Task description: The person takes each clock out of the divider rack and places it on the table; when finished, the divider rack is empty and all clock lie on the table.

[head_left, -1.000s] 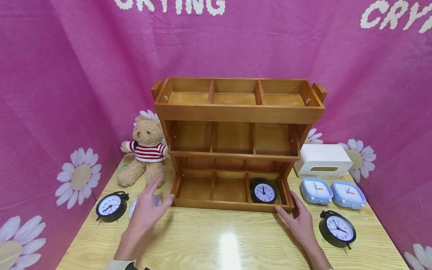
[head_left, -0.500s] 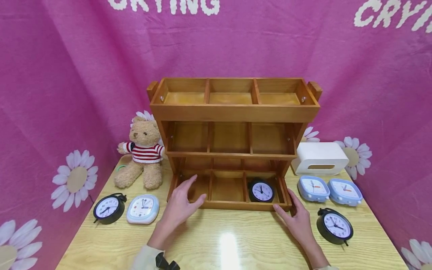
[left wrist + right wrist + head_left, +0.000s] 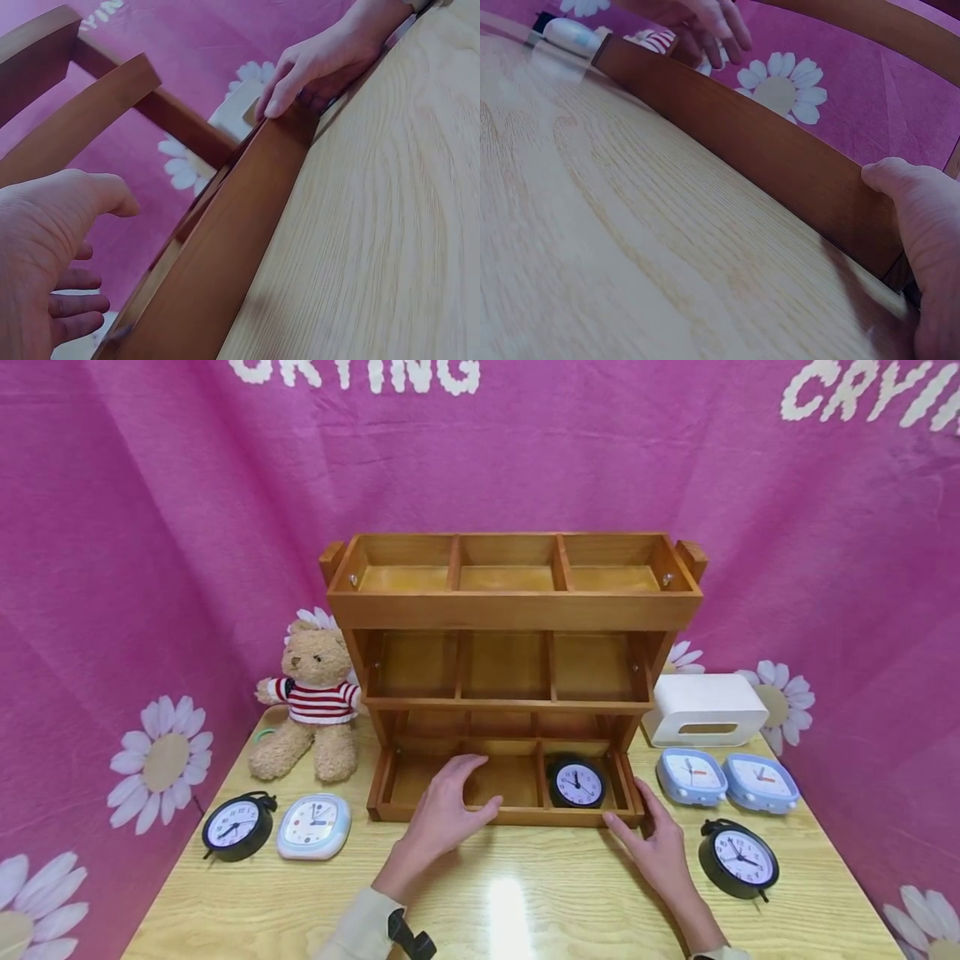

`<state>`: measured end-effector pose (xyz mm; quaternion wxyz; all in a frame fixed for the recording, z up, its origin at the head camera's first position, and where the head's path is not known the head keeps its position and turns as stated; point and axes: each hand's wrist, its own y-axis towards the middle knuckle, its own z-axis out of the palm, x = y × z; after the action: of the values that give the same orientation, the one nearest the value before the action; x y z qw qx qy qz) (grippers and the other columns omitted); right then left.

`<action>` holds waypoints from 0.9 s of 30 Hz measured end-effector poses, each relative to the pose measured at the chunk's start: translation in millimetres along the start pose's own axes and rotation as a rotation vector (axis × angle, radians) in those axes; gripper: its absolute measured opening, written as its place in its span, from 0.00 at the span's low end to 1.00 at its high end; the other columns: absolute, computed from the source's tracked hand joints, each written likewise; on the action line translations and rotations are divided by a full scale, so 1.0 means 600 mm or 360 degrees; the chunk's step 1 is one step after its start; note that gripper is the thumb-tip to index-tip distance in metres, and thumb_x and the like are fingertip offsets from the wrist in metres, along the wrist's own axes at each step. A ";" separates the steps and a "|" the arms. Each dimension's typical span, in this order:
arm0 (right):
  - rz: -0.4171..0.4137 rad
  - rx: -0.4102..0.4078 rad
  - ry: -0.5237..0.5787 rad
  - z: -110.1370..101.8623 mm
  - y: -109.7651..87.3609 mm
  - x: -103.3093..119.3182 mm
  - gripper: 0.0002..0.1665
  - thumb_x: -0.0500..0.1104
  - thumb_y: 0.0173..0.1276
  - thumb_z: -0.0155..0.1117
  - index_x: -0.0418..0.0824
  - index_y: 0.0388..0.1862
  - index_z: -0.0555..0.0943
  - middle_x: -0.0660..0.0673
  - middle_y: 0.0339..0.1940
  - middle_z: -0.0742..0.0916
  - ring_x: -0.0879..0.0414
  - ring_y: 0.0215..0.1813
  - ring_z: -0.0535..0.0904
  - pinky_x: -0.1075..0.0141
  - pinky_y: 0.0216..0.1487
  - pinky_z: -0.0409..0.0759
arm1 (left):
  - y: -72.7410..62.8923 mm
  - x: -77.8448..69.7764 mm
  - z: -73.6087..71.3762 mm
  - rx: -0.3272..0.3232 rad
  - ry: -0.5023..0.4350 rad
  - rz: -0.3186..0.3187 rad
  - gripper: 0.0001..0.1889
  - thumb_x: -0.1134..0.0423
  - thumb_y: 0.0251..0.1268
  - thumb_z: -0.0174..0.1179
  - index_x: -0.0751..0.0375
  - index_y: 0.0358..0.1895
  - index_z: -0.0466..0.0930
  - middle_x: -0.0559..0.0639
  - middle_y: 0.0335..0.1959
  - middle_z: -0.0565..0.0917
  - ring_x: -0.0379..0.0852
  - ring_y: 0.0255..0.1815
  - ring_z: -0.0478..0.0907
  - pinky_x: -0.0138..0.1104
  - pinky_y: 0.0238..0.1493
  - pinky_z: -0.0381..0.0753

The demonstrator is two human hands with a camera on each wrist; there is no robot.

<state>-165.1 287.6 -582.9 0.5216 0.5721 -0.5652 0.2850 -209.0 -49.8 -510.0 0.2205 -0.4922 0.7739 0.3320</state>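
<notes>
A three-tier wooden shelf [image 3: 514, 610] with divided compartments stands at the table's middle. In the right compartment of its bottom tier sits a round black alarm clock [image 3: 577, 783]. My left hand [image 3: 450, 806] hovers before the bottom tier, thumb and fingers spread apart, holding nothing. In the left wrist view its fingers are clear of the front board [image 3: 217, 247]. My right hand [image 3: 660, 843] grips the shelf's lower right corner. Its thumb lies on the front board's top edge, as the right wrist view shows, and the fingers reach along the side.
To the left are a black alarm clock [image 3: 238, 827], a pale blue clock [image 3: 314, 827] and a teddy bear [image 3: 317, 693]. On the right lie two blue clocks [image 3: 692, 776], another black alarm clock [image 3: 738, 858] and a white box [image 3: 705, 708]. A pink curtain [image 3: 517, 460] hangs behind.
My left hand has moved right, from over the pale blue clock to the front of the bottom tier's middle, uncovering that clock. The right hand keeps its place on the shelf corner.
</notes>
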 end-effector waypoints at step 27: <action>-0.0018 -0.0021 -0.0026 0.001 0.001 0.006 0.45 0.36 0.68 0.75 0.34 0.80 0.66 0.28 0.73 0.76 0.40 0.68 0.76 0.83 0.61 0.72 | 0.091 -0.100 0.127 0.0340 0.0195 0.0164 0.37 0.44 0.63 0.73 0.63 0.70 0.77 0.56 0.65 0.82 0.48 0.60 0.82 0.37 0.59 0.85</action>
<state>-165.1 285.7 -579.9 0.5224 0.5740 -0.5681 0.2736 -232.2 59.0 -505.4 0.2067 -0.4449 0.8411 0.2277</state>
